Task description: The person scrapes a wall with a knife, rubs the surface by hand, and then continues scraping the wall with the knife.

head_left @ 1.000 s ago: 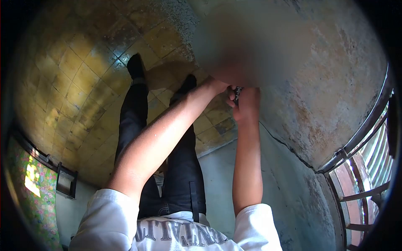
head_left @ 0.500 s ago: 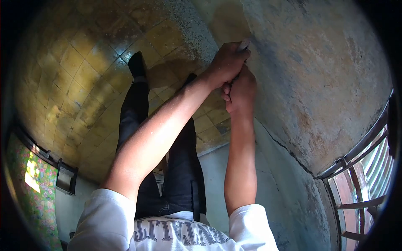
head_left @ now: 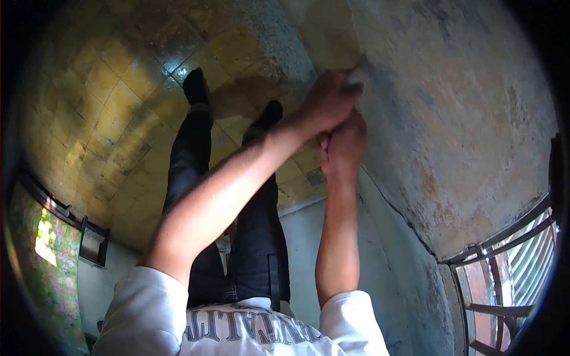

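Observation:
My left hand point(head_left: 332, 98) is closed at the upper centre, beside the stained wall, its fingers wrapped round a small pale object point(head_left: 355, 77) that is too blurred to name. Just below it, touching or nearly so, my right hand point(head_left: 345, 139) is closed as well, and what it grips is hidden by its fingers. The left forearm crosses over the dark trousers, while the right one rises almost straight up. Motion smears both hands.
A rough stained wall point(head_left: 451, 107) fills the right side. Yellow floor tiles point(head_left: 101, 113) lie at left, under black-socked feet point(head_left: 195, 89). A barred window point(head_left: 516, 285) is at lower right, a floral curtain point(head_left: 50, 273) at lower left.
Both hands have shifted slightly down and to the right in view, still close together. More of the second foot shows beside the left forearm.

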Action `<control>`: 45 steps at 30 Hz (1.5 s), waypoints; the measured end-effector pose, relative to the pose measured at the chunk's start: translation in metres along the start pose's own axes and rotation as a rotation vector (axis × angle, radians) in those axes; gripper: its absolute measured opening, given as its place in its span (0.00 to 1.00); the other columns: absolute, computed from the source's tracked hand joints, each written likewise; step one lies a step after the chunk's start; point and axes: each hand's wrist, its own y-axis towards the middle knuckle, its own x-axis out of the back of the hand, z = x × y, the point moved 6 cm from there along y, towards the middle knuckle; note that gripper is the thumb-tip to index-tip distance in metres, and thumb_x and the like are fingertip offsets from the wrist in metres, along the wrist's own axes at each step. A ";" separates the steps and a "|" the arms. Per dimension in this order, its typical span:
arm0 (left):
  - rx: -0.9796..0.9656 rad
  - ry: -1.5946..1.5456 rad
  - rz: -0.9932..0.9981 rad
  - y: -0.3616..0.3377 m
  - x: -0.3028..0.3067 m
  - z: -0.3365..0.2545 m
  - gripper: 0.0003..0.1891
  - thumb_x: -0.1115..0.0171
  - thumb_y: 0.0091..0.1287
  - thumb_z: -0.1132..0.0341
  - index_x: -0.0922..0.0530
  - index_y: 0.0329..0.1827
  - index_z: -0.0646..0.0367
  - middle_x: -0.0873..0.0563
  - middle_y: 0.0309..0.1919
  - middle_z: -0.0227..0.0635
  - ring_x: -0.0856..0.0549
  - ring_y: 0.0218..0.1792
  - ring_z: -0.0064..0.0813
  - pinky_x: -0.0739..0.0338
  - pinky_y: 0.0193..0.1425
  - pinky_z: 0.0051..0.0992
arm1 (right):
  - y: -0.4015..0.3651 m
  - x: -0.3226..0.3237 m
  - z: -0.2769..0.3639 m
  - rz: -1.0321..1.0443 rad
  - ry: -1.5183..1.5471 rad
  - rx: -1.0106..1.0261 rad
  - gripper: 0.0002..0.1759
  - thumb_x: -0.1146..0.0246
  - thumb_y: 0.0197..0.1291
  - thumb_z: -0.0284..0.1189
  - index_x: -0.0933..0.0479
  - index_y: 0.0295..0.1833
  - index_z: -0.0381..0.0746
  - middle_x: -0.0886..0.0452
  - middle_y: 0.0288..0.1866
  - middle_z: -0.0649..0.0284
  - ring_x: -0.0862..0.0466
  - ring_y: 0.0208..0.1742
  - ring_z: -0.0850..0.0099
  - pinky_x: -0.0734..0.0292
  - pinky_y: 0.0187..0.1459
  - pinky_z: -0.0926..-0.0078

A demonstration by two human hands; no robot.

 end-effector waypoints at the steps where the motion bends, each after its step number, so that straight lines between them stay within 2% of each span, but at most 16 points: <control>1: 0.107 0.032 0.056 0.005 0.004 -0.002 0.15 0.43 0.65 0.63 0.23 0.40 0.71 0.19 0.23 0.51 0.17 0.26 0.41 0.25 0.35 0.39 | 0.000 0.003 0.000 -0.022 -0.005 -0.012 0.18 0.58 0.73 0.36 0.28 0.33 0.40 0.32 0.18 0.68 0.36 0.11 0.80 0.47 0.09 0.79; 2: 0.198 0.072 0.101 0.013 0.008 -0.004 0.15 0.43 0.65 0.63 0.23 0.40 0.71 0.19 0.24 0.52 0.17 0.26 0.42 0.25 0.35 0.39 | 0.006 -0.002 0.003 -0.028 -0.007 -0.013 0.19 0.58 0.73 0.36 0.28 0.33 0.40 0.32 0.18 0.68 0.35 0.11 0.80 0.47 0.09 0.79; 5: 0.209 0.040 0.113 0.008 0.011 -0.001 0.15 0.42 0.68 0.60 0.22 0.38 0.67 0.20 0.23 0.36 0.22 0.27 0.24 0.27 0.33 0.33 | 0.006 -0.003 -0.006 -0.019 0.011 0.004 0.19 0.58 0.73 0.36 0.29 0.32 0.39 0.33 0.18 0.67 0.36 0.11 0.80 0.48 0.09 0.79; 8: 0.071 -0.082 0.112 0.001 0.001 -0.007 0.14 0.42 0.68 0.60 0.22 0.37 0.67 0.20 0.22 0.35 0.22 0.27 0.23 0.28 0.33 0.32 | 0.006 -0.001 -0.002 -0.004 0.033 0.026 0.19 0.58 0.73 0.36 0.30 0.31 0.39 0.33 0.18 0.67 0.36 0.11 0.80 0.47 0.09 0.78; 11: 0.146 -0.080 0.058 0.006 0.006 0.001 0.14 0.41 0.68 0.61 0.23 0.37 0.67 0.21 0.22 0.33 0.23 0.28 0.22 0.28 0.33 0.31 | 0.006 -0.003 -0.006 -0.027 0.020 0.007 0.19 0.59 0.73 0.36 0.31 0.31 0.39 0.33 0.18 0.67 0.37 0.11 0.79 0.48 0.09 0.78; 14: 0.168 -0.011 0.118 0.007 0.013 0.004 0.13 0.41 0.68 0.61 0.22 0.38 0.66 0.21 0.22 0.33 0.24 0.28 0.20 0.28 0.33 0.30 | 0.010 -0.011 -0.007 -0.007 0.036 0.033 0.18 0.59 0.73 0.35 0.31 0.32 0.39 0.34 0.18 0.67 0.36 0.10 0.79 0.48 0.09 0.79; 17: 0.063 -0.055 0.122 0.001 0.006 -0.005 0.14 0.41 0.68 0.62 0.22 0.39 0.67 0.21 0.23 0.33 0.24 0.29 0.19 0.28 0.34 0.30 | 0.004 -0.007 -0.008 0.003 0.045 0.064 0.18 0.59 0.73 0.36 0.32 0.32 0.39 0.34 0.18 0.67 0.36 0.10 0.79 0.48 0.09 0.79; 20: 0.162 -0.003 0.101 0.005 0.013 0.003 0.13 0.42 0.68 0.62 0.22 0.39 0.68 0.21 0.23 0.34 0.24 0.29 0.20 0.28 0.35 0.30 | 0.005 -0.006 -0.021 -0.016 0.025 0.014 0.18 0.59 0.72 0.37 0.32 0.32 0.40 0.34 0.18 0.67 0.36 0.11 0.79 0.48 0.10 0.78; 23: -0.019 0.089 0.089 0.013 0.022 0.004 0.15 0.45 0.65 0.65 0.20 0.50 0.64 0.18 0.25 0.54 0.16 0.29 0.50 0.24 0.37 0.40 | 0.013 -0.020 -0.019 0.006 0.064 0.043 0.18 0.59 0.72 0.37 0.33 0.32 0.40 0.33 0.19 0.67 0.36 0.11 0.78 0.48 0.09 0.78; 26: 0.082 0.121 0.136 0.007 0.012 -0.004 0.15 0.45 0.65 0.65 0.20 0.49 0.64 0.18 0.25 0.54 0.16 0.29 0.52 0.23 0.37 0.41 | 0.008 -0.009 -0.013 0.029 0.053 0.018 0.17 0.58 0.72 0.37 0.34 0.32 0.40 0.33 0.20 0.67 0.35 0.11 0.78 0.48 0.09 0.79; 29: 0.066 0.102 0.089 0.012 0.013 -0.002 0.14 0.45 0.64 0.65 0.20 0.47 0.64 0.18 0.24 0.53 0.16 0.29 0.52 0.23 0.37 0.41 | 0.008 -0.006 -0.015 0.001 0.002 -0.021 0.17 0.57 0.72 0.37 0.34 0.31 0.40 0.34 0.20 0.67 0.35 0.11 0.79 0.48 0.09 0.79; 32: 0.093 0.068 0.068 0.012 0.022 0.002 0.14 0.45 0.63 0.65 0.20 0.46 0.64 0.17 0.25 0.53 0.17 0.29 0.52 0.23 0.37 0.42 | 0.015 -0.017 -0.017 0.011 0.011 0.026 0.18 0.58 0.72 0.37 0.34 0.30 0.40 0.34 0.19 0.68 0.36 0.11 0.79 0.48 0.09 0.78; 35: 0.113 0.186 0.167 0.011 0.016 -0.005 0.14 0.43 0.67 0.63 0.22 0.44 0.68 0.17 0.26 0.43 0.18 0.29 0.33 0.25 0.39 0.37 | 0.015 -0.012 -0.012 0.044 0.018 0.055 0.18 0.58 0.72 0.37 0.34 0.30 0.40 0.34 0.19 0.68 0.36 0.11 0.79 0.48 0.09 0.78; 39: 0.114 0.170 0.125 0.016 0.015 0.007 0.17 0.43 0.67 0.63 0.21 0.52 0.67 0.15 0.29 0.45 0.16 0.31 0.36 0.24 0.41 0.36 | 0.018 -0.014 -0.016 0.026 -0.024 -0.017 0.17 0.57 0.71 0.37 0.34 0.30 0.41 0.34 0.19 0.68 0.37 0.10 0.78 0.48 0.09 0.78; 41: 0.130 0.191 0.120 0.017 0.026 0.010 0.19 0.43 0.67 0.62 0.21 0.54 0.66 0.15 0.30 0.46 0.16 0.31 0.36 0.24 0.41 0.35 | 0.019 -0.024 -0.017 0.061 -0.017 0.028 0.17 0.57 0.71 0.37 0.34 0.29 0.41 0.34 0.19 0.68 0.37 0.11 0.78 0.48 0.09 0.78; 45: 0.130 0.229 0.134 0.018 0.025 0.008 0.19 0.43 0.67 0.62 0.22 0.54 0.66 0.15 0.30 0.45 0.16 0.30 0.33 0.24 0.41 0.34 | 0.018 -0.025 -0.019 0.080 0.000 0.014 0.17 0.57 0.71 0.38 0.33 0.30 0.42 0.33 0.20 0.68 0.35 0.13 0.78 0.47 0.12 0.77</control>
